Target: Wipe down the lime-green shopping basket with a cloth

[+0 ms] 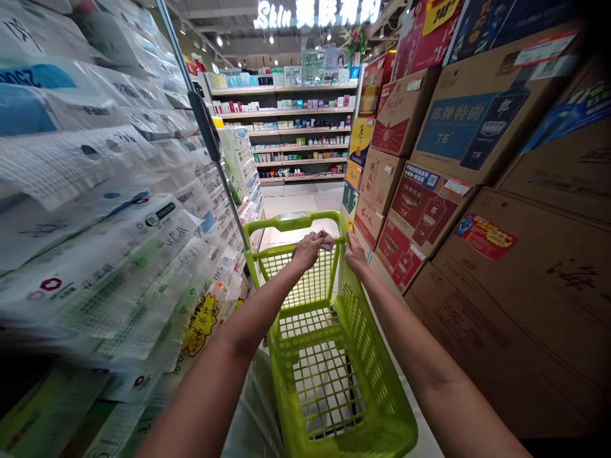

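Observation:
A green plastic shopping cart (382, 381) with lattice walls and floor stands in front of me. Over its far end, my left hand (308, 249) is closed on a crumpled pinkish-grey cloth (326, 241), which lies at the crossbar below the far rim. My right hand (354, 252) grips the cart's far right corner, fingers wrapped around the rim. A small yellow bit (350, 226) shows just above those fingers; I cannot make out what it is. A grey metal pole (205, 121) rises from the cart's far left corner.
Plastic-wrapped tissue packs (119, 254) are piled high close on the left, with a yellow price tag (200, 324). Cardboard boxes (458, 121) form a tall stack on the right. Ahead, a pale floor (300, 202) leads to shelves (305, 111) of small goods.

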The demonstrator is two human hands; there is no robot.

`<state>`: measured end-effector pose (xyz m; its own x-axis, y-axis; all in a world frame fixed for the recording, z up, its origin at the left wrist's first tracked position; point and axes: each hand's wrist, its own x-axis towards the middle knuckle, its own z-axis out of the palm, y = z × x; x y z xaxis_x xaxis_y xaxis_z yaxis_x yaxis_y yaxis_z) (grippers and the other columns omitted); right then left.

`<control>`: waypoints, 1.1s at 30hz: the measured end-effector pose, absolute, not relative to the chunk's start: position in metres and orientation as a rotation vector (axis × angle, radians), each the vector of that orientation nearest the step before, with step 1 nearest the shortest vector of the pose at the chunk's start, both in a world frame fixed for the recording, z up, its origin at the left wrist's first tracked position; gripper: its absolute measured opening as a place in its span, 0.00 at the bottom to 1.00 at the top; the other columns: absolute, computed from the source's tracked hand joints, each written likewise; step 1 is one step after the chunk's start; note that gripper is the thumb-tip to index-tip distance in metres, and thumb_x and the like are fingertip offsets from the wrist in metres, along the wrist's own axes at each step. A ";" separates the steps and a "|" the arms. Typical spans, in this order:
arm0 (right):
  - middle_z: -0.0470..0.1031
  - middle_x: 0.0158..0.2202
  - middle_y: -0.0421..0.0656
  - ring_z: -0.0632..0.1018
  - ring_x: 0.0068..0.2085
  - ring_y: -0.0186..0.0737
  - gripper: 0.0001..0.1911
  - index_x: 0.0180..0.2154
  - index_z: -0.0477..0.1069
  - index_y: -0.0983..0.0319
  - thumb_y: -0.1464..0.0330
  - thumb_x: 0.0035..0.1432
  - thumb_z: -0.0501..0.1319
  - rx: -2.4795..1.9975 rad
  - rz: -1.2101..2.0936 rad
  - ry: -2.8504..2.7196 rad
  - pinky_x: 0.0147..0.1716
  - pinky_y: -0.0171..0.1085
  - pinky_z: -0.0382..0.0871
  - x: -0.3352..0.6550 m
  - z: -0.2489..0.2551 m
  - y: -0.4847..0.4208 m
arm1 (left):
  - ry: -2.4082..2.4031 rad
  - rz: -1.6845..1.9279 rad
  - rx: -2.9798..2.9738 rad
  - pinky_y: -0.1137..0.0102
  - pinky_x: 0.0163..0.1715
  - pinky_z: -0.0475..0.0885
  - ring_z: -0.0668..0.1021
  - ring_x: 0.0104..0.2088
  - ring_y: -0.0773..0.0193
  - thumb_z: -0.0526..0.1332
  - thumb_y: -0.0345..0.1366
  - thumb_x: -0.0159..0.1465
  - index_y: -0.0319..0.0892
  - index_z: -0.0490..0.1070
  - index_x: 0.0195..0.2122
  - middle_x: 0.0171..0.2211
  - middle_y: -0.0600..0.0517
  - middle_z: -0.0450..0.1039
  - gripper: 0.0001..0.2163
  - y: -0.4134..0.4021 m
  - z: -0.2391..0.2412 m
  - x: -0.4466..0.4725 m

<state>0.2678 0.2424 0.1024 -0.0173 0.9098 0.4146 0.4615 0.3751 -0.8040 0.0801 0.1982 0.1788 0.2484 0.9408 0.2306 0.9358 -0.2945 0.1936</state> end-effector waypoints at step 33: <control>0.67 0.68 0.48 0.65 0.70 0.46 0.31 0.66 0.66 0.63 0.71 0.62 0.49 -1.233 0.387 -1.827 0.73 0.54 0.53 0.310 0.139 0.367 | 1.550 0.562 2.937 0.54 0.62 0.69 0.70 0.64 0.53 0.52 0.27 0.72 0.44 0.65 0.65 0.61 0.42 0.69 0.21 0.230 0.147 0.125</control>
<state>0.3104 0.3674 0.1386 -0.1271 0.8641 0.4871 0.5922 0.4600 -0.6616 0.1254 0.2296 0.1467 0.5269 0.7548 0.3906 0.8298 -0.5563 -0.0442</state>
